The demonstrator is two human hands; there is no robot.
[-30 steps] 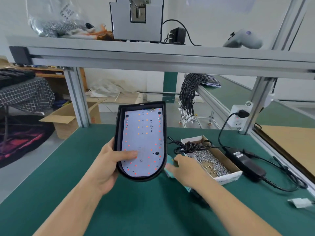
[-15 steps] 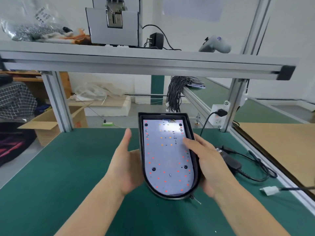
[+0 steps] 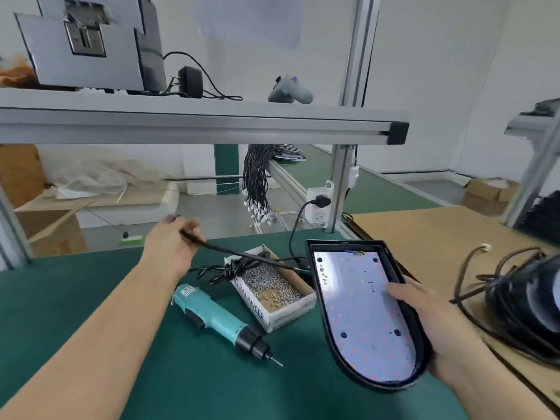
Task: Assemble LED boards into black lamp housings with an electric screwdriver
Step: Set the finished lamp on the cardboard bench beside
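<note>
Lower right: right hand (image 3: 430, 316) grips the housing (image 3: 422, 344), thumb curled onto the LED board (image 3: 363, 313). Centre: screwdriver (image 3: 221, 321) lies on the table (image 3: 91, 286), beside the screw box (image 3: 272, 310). Beyond: left hand (image 3: 169, 244), fingers pinching a cable (image 3: 218, 248).

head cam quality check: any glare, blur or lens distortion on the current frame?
Head view: glare washes out the upper left of the LED board in the black housing; the left hand and the cable it grips are motion-blurred; the aluminium shelf rail and uprights lean, wide-angle distortion; the screwdriver is sharp.
</note>
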